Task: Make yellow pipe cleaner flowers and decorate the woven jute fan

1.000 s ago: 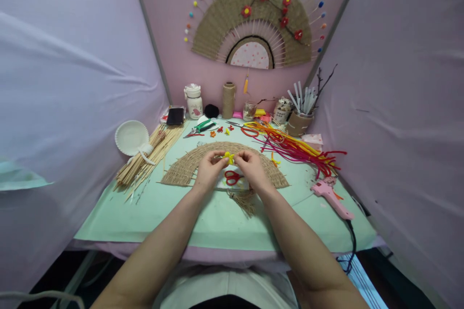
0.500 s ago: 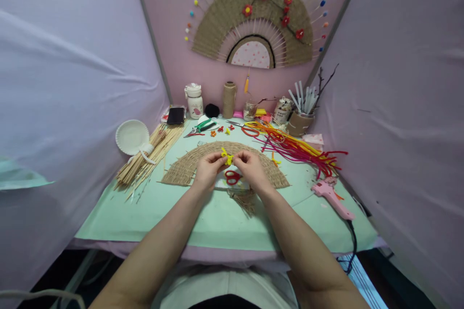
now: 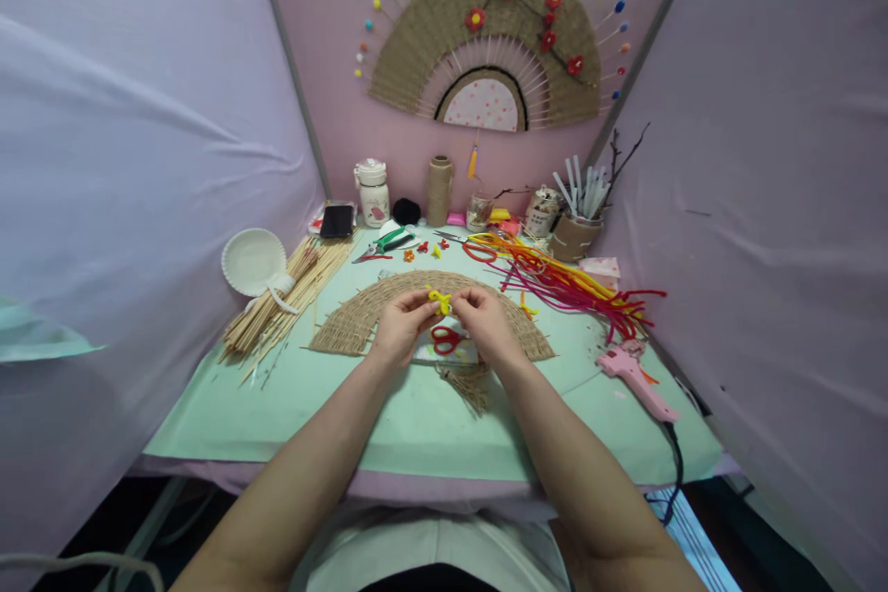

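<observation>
Between my fingertips is a small yellow pipe-cleaner flower [image 3: 439, 301], with its loops bent into petals. My left hand [image 3: 403, 324] pinches it from the left, and my right hand [image 3: 484, 319] grips its right side. Both hands hover over a woven twine fan [image 3: 353, 314] lying on the table. Just below the fingers, red-handled scissors [image 3: 445, 340] rest on the fan's pale patterned centre, their blades partly hidden by my right hand. A twine tassel [image 3: 466, 387] hangs off the fan's lower edge.
Left lies a bundle of thin sticks [image 3: 284, 305] beside a white paper plate [image 3: 253, 261]. Red and yellow pipe cleaners [image 3: 561, 282] spread at right, near a pink glue gun [image 3: 636, 381]. Pliers [image 3: 388, 241] and small finished flowers [image 3: 423, 247] sit behind the fan. A decorated fan [image 3: 402, 65] hangs above.
The yellow flower has shifted slightly right and turned between my fingers. My right fingertips have moved a little to the right; the things on the table stay put.
</observation>
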Action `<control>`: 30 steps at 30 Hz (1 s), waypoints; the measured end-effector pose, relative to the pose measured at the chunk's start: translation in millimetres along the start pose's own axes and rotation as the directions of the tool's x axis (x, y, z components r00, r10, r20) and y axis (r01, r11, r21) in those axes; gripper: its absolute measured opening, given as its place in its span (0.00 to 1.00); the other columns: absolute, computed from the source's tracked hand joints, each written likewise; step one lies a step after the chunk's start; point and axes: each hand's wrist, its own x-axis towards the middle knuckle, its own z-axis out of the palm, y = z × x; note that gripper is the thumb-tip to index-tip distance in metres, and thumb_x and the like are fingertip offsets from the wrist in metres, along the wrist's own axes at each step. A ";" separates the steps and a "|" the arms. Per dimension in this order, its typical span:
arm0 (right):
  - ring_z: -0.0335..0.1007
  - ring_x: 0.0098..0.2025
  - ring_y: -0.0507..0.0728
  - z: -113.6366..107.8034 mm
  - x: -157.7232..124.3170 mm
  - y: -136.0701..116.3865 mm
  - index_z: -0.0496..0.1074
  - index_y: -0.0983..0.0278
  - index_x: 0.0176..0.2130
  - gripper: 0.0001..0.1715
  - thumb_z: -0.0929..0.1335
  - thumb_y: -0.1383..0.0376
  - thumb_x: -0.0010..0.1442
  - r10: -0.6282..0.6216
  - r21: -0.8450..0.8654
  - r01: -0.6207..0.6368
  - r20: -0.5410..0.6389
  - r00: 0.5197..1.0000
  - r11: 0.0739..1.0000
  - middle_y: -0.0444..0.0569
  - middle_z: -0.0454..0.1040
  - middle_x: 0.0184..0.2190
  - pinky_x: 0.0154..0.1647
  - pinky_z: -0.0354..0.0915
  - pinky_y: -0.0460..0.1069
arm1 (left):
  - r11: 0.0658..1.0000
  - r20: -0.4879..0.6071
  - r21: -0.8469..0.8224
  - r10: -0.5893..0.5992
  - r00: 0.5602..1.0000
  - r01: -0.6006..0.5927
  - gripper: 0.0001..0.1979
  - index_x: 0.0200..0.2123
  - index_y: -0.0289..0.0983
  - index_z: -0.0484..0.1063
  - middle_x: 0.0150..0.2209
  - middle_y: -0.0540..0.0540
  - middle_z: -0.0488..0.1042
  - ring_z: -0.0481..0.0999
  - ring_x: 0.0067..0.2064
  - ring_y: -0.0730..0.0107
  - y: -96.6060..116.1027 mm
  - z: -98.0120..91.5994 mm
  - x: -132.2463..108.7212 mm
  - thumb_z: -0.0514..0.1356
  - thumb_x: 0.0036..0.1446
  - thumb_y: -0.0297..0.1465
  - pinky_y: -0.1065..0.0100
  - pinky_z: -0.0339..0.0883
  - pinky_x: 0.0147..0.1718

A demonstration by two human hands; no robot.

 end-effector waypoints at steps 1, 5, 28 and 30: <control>0.52 0.20 0.47 -0.2 0.9 1.6 0.67 0.65 0.24 0.07 0.65 0.62 0.45 0.037 0.040 -0.037 0.021 0.999 0.998 0.40 0.63 0.18 0.21 0.51 0.44 | 1.000 0.003 0.011 0.003 1.000 -0.003 0.17 0.31 0.33 0.75 0.32 0.46 0.77 0.76 0.33 0.71 -0.3 -0.3 0.1 0.71 0.33 0.29 0.63 0.71 0.40; 0.49 0.18 0.46 -0.5 2.4 4.7 0.64 0.64 0.23 0.08 0.65 0.61 0.44 0.110 0.139 -0.119 0.075 0.991 0.983 0.38 0.59 0.16 0.18 0.47 0.43 | 0.999 0.017 0.039 0.021 1.000 -0.022 0.18 0.33 0.33 0.75 0.33 0.45 0.77 0.76 0.34 0.70 -1.6 -1.2 0.6 0.71 0.34 0.30 0.62 0.70 0.40; 0.46 0.17 0.46 -2.3 1.1 -1.6 0.61 0.63 0.19 0.08 0.66 0.63 0.42 0.176 0.167 -0.192 0.105 0.979 0.967 0.37 0.57 0.15 0.17 0.45 0.44 | 0.988 0.090 0.144 0.049 0.995 -0.062 0.21 0.36 0.34 0.74 0.29 0.47 0.76 0.75 0.31 0.72 -5.8 -6.4 4.2 0.71 0.34 0.31 0.66 0.70 0.36; 0.52 0.19 0.47 -2.3 -0.3 -2.3 0.65 0.64 0.21 0.07 0.65 0.62 0.43 0.091 0.028 -0.091 0.028 0.995 0.995 0.39 0.62 0.16 0.20 0.50 0.44 | 0.988 0.080 0.143 0.047 0.996 -0.058 0.22 0.36 0.34 0.74 0.29 0.47 0.76 0.75 0.31 0.72 -5.0 -5.6 3.4 0.71 0.34 0.32 0.66 0.70 0.36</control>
